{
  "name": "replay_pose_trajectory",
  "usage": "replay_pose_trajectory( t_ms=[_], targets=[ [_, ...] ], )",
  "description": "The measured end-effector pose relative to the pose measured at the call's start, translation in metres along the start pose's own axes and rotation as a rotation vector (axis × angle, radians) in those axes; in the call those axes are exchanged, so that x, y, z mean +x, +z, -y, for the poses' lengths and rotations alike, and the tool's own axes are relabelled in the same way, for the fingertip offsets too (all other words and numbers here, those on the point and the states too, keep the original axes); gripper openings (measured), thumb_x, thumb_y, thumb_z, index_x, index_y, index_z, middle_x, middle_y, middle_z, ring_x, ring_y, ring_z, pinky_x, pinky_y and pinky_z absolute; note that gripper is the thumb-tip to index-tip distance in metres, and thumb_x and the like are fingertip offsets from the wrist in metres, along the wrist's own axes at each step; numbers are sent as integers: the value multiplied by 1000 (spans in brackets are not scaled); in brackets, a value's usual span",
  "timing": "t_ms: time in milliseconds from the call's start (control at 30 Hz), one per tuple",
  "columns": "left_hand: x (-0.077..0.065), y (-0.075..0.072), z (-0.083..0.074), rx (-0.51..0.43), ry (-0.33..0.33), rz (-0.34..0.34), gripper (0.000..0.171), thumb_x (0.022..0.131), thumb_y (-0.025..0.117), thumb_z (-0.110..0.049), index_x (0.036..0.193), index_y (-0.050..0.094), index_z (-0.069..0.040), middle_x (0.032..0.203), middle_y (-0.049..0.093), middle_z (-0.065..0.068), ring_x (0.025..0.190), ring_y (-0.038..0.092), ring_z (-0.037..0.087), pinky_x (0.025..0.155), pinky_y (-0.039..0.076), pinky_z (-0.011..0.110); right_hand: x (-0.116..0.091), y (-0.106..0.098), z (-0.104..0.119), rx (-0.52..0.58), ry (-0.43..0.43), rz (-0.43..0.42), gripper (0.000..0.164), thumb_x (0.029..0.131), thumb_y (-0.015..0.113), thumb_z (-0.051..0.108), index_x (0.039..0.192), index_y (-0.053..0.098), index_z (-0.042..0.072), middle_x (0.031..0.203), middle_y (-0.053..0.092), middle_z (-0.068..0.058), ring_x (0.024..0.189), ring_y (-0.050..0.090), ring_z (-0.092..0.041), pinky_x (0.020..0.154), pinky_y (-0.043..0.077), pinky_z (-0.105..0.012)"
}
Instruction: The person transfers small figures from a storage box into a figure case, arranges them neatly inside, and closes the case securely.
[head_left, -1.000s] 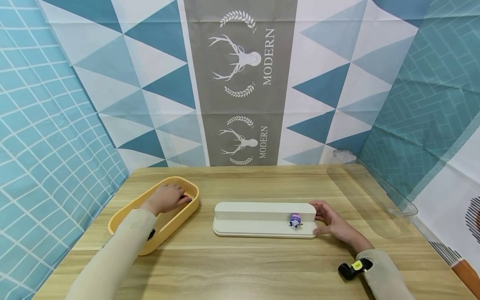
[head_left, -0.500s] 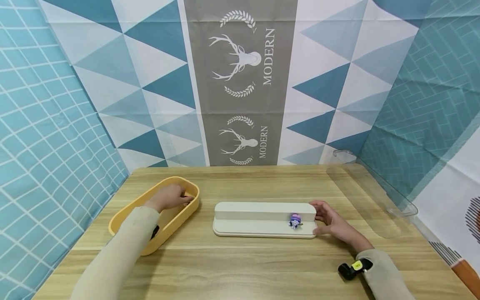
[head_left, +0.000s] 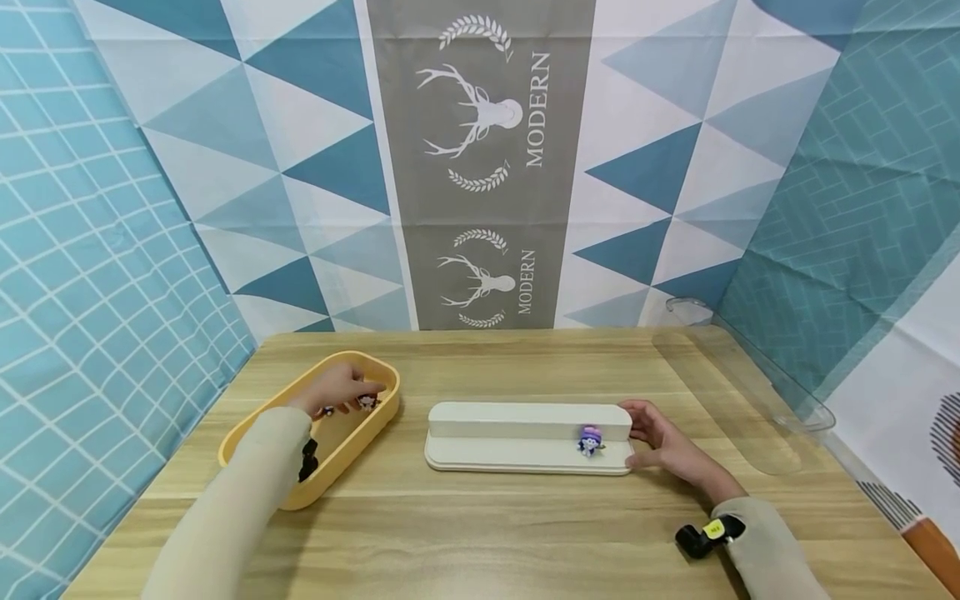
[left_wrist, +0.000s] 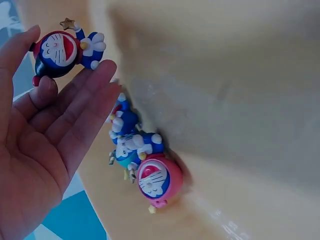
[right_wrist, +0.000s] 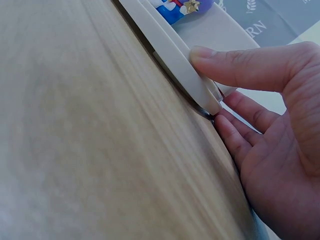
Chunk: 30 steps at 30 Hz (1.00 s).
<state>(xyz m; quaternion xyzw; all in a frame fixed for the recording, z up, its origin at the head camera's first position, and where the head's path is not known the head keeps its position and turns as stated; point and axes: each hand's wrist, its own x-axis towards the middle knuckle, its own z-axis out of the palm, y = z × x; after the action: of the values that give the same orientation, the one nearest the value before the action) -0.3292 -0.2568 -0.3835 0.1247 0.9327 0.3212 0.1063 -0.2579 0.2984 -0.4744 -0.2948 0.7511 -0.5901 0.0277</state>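
Observation:
In the head view my left hand (head_left: pixel 337 387) reaches into the yellow tray (head_left: pixel 352 442). It pinches a small cartoon cat figurine (left_wrist: pixel 59 49) with a dark red-and-black hat and a gold star, between thumb and fingers. Several similar figurines, among them a pink-hooded one (left_wrist: pixel 161 177), lie against the tray wall in the left wrist view. My right hand (head_left: pixel 671 450) grips the right end of a white stepped display stand (head_left: pixel 495 455), thumb on the lower step's edge and fingers behind. A purple-hatted figurine (head_left: pixel 590 442) stands on that step near the right hand.
A long clear plastic cover (head_left: pixel 738 392) lies at the back right of the wooden table (head_left: pixel 480 533). Patterned cloth (head_left: pixel 480 167) hangs behind the table and at both sides. A small black camera (head_left: pixel 697 542) is strapped to the right wrist.
My left hand has lifted slightly inside the tray, and the figurine at its fingers now shows more plainly. The right hand and the stand stay where they were.

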Motion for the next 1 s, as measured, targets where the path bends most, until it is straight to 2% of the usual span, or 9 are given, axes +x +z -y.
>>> replay_pose_trajectory(
  t_ms=[133, 333, 467, 533, 600, 733, 833, 900, 1000],
  targets=[
    [0, -7, -2, -53, 2, -4, 45, 97, 63, -38, 73, 66, 0, 71, 69, 15, 66, 67, 37, 62, 57, 49, 1, -1, 1, 0, -23, 9, 80, 75, 76, -13, 140, 29, -13, 128, 49, -24, 115, 53, -4, 97, 42, -17],
    [-3, -16, -8, -141, -11, -13, 43, 97, 64, -35, 66, 50, -9, 79, 71, 12, 78, 71, 36, 67, 59, 48, 1, -1, 0, 1, -15, 5, 81, 75, 77, -13, 140, 29, -13, 128, 49, -24, 115, 53, -4, 97, 43, -16],
    [-7, -19, -17, -168, -13, -5, 38, 99, 61, -33, 90, 69, 3, 87, 72, 11, 81, 71, 34, 70, 59, 44, 0, -1, 1, -4, 18, -3, 81, 75, 77, -12, 141, 30, -11, 129, 49, -23, 115, 52, -4, 97, 42, -17],
    [-7, -20, -21, -174, -18, -4, 39, 99, 61, -34, 106, 72, 3, 87, 72, 10, 82, 70, 34, 70, 59, 43, 0, -1, 1, -6, 19, -5, 81, 75, 77, -12, 141, 30, -11, 129, 49, -22, 115, 52, -4, 97, 42, -16],
    [-8, -21, -25, -169, -20, 0, 41, 99, 61, -35, 112, 72, 2, 85, 72, 9, 82, 70, 35, 70, 60, 41, 0, -1, 0, -4, 7, -4, 81, 75, 77, -12, 141, 30, -12, 129, 49, -22, 115, 52, -4, 97, 42, -16],
    [-8, -21, -33, -154, -21, 5, 39, 98, 61, -38, 94, 71, -1, 78, 69, 9, 85, 70, 39, 67, 60, 39, 1, -2, 0, 4, -15, 5, 81, 75, 77, -12, 140, 28, -14, 128, 49, -20, 115, 53, -4, 97, 42, -16],
    [-8, -19, -40, -146, -29, 5, 41, 98, 62, -40, 75, 59, -6, 75, 68, 10, 85, 71, 38, 65, 60, 36, 1, -1, 0, 3, -14, 6, 81, 76, 77, -11, 141, 29, -13, 128, 50, -19, 115, 53, -4, 97, 42, -17],
    [-7, -17, -45, -147, -36, 6, 42, 97, 63, -41, 74, 58, -6, 76, 69, 10, 85, 71, 37, 66, 60, 36, 0, -1, 1, 0, -6, 4, 81, 76, 77, -11, 141, 30, -12, 128, 50, -19, 115, 53, -5, 98, 43, -17],
    [-7, -14, -53, -155, -38, 15, 42, 97, 63, -41, 85, 66, -2, 76, 69, 11, 84, 72, 35, 67, 60, 36, 0, -1, 1, -4, -2, 2, 81, 76, 77, -11, 141, 30, -11, 128, 49, -21, 115, 53, -5, 98, 43, -18]
  ],
)
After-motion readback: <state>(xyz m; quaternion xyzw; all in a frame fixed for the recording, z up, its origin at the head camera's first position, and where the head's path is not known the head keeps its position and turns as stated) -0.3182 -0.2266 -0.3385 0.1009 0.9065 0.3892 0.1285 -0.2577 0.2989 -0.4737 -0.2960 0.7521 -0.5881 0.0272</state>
